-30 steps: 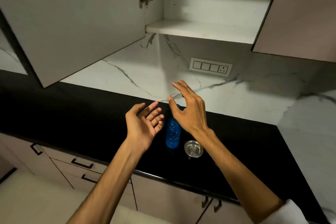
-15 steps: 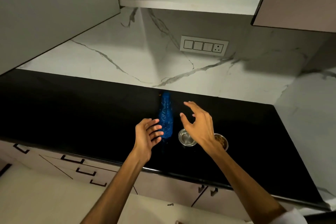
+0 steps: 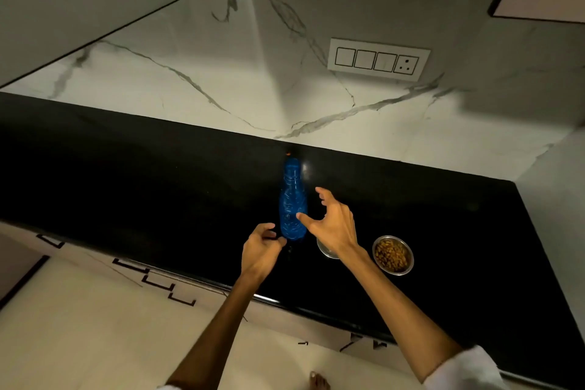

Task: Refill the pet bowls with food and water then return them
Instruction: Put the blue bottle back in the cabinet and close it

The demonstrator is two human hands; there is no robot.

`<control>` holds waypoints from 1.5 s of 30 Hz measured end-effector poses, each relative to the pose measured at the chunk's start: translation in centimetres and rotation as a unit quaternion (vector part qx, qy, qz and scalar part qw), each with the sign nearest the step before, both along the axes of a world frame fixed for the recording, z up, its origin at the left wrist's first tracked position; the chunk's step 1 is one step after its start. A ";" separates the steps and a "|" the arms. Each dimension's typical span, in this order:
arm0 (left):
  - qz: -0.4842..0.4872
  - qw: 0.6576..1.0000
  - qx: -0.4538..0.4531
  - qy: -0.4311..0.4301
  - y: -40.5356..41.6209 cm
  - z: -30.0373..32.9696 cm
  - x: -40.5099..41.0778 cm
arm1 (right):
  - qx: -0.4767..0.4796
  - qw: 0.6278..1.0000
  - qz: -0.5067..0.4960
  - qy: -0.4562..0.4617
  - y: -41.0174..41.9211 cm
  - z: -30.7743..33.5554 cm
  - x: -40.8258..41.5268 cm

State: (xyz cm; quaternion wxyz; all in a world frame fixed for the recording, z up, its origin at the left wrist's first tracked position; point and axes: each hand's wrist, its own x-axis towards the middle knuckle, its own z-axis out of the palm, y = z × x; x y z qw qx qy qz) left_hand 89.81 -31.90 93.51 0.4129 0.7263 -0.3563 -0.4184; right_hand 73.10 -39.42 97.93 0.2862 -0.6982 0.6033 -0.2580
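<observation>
Since a moment ago both hands have dropped toward the counter and closed in on the bottle, and the view has tipped down enough that the kibble bowl now shows in full. The right hand (image 3: 332, 226) is spread wide, thumb and fingers parted in a reaching curve with nothing between them yet; its thumb tip lies just at the flank of the translucent blue ribbed plastic bottle (image 3: 292, 199), which stands upright on the glossy black stone countertop (image 3: 126, 174). The left hand (image 3: 261, 247) sits just below and left of the bottle's base, fingers curled loosely inward; whether they touch the bottle or pinch anything I cannot tell.

Under the right wrist, mostly hidden, sits a small round steel bowl (image 3: 326, 253) whose contents I can't make out. Just right of that wrist stands a second small round steel bowl filled with brown kibble (image 3: 393, 255).

So food looks done and water is probably next. The risk is the bottle: tall, narrow and light, it could tip if the thumb nudges it before the fingers wrap round. The bowl beneath the wrist could be knocked by the forearm, and both bowls sit near the front edge.
</observation>
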 end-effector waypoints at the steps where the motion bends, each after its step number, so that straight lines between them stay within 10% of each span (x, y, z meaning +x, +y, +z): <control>1: -0.001 1.000 0.005 -0.020 -0.4 -0.4 0.0 | 0.010 1.000 0.002 -0.002 -0.5 -0.4 0.3; 45: -0.008 0.997 -0.034 -0.065 -7.2 -2.7 -2.5 | 0.041 0.993 0.057 -0.096 -6.0 -3.2 2.3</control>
